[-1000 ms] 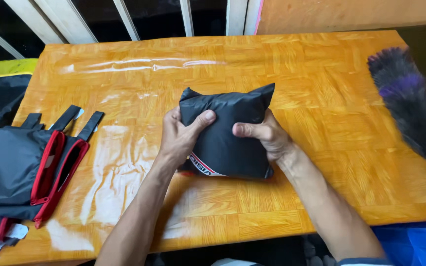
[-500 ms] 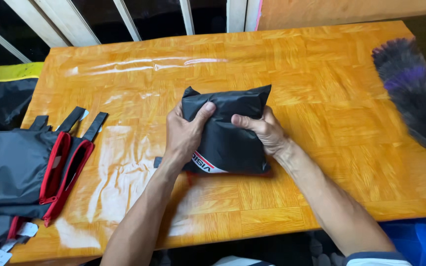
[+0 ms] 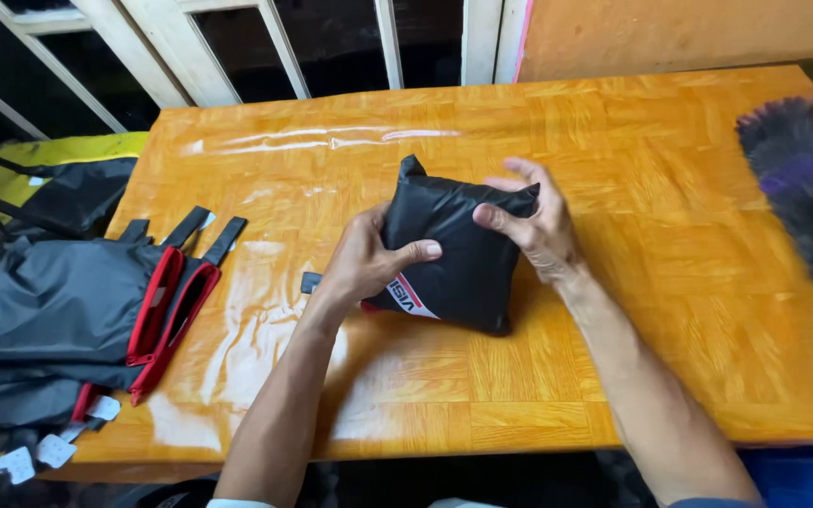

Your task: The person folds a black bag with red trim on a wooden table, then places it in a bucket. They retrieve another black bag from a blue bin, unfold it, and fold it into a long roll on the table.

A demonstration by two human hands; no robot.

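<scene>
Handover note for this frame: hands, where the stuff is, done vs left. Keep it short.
Left hand: grip on the near-left side of the black folded bundle, thumb across its face.
Right hand: grip on the bundle's far-right corner, fingers spread over the top.
Bundle sits mid wooden table, already folded into a compact pouch shape.
Left: a stack of grey-and-red garments at the table's left edge looks unfolded.
Feather duster lies at the right edge, untouched.

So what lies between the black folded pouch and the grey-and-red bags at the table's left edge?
Head view: only bare glossy tabletop lies between the black pouch and the grey-and-red bags.
</scene>
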